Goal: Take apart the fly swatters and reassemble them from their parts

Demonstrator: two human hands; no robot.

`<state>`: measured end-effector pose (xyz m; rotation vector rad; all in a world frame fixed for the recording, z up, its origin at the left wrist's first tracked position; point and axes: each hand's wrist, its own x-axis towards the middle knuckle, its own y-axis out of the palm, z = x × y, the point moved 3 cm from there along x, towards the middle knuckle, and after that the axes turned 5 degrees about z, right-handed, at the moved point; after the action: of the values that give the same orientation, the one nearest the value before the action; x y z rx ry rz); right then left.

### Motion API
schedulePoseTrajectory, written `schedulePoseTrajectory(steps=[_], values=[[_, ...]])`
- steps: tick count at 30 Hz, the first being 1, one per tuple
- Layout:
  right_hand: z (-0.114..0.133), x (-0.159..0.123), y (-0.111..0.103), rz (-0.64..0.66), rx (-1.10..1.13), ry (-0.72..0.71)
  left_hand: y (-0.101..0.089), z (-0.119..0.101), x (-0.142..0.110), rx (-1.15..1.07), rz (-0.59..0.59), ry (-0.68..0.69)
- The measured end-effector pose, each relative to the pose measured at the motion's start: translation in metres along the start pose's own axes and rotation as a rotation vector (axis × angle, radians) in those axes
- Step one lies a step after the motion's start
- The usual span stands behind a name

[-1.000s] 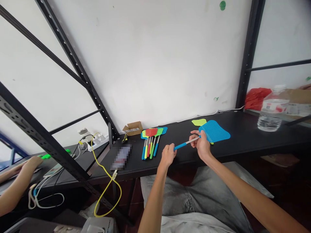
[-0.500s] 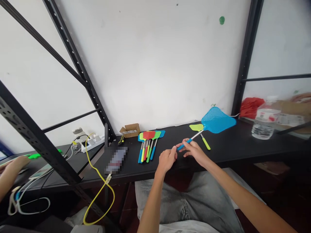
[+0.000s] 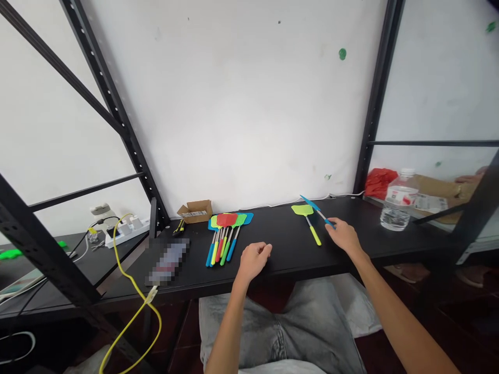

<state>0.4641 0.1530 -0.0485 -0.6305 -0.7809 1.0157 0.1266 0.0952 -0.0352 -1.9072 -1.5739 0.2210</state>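
My right hand [image 3: 343, 236] is closed round the handle of a blue fly swatter [image 3: 311, 202]. The swatter's head is seen almost edge-on and tilts up to the left. Left of it, a yellow-green fly swatter [image 3: 303, 210] lies on the black table, its handle toward me. My left hand [image 3: 254, 258] rests in a loose fist near the table's front edge, with nothing showing in it. Further left, several fly swatters [image 3: 227, 220] in blue, yellow, red and green lie overlapped in a fanned bundle, heads toward the wall.
Behind the bundle sits a small open cardboard box [image 3: 195, 212], with a black-and-yellow cutter [image 3: 179, 227] close by. A blurred-out flat item [image 3: 168, 262] has a yellow cable [image 3: 134, 283]. Black rack posts [image 3: 379, 98] frame the table; a water bottle [image 3: 397, 200] stands right.
My right hand has carried the blue swatter rightward, away from my left hand, and turned its head edge-on. My left hand has curled up. The camera has turned slightly right.
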Motion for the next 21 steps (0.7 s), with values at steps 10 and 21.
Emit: schedulePoseTrajectory(steps=[10,21], values=[[0.016,-0.015,-0.006,0.032,-0.139,0.128,-0.001,0.000,0.000,0.075,0.039,-0.016],[0.020,-0.019,-0.010,0.009,-0.086,0.095,-0.008,-0.002,0.001,0.346,-0.102,0.064]])
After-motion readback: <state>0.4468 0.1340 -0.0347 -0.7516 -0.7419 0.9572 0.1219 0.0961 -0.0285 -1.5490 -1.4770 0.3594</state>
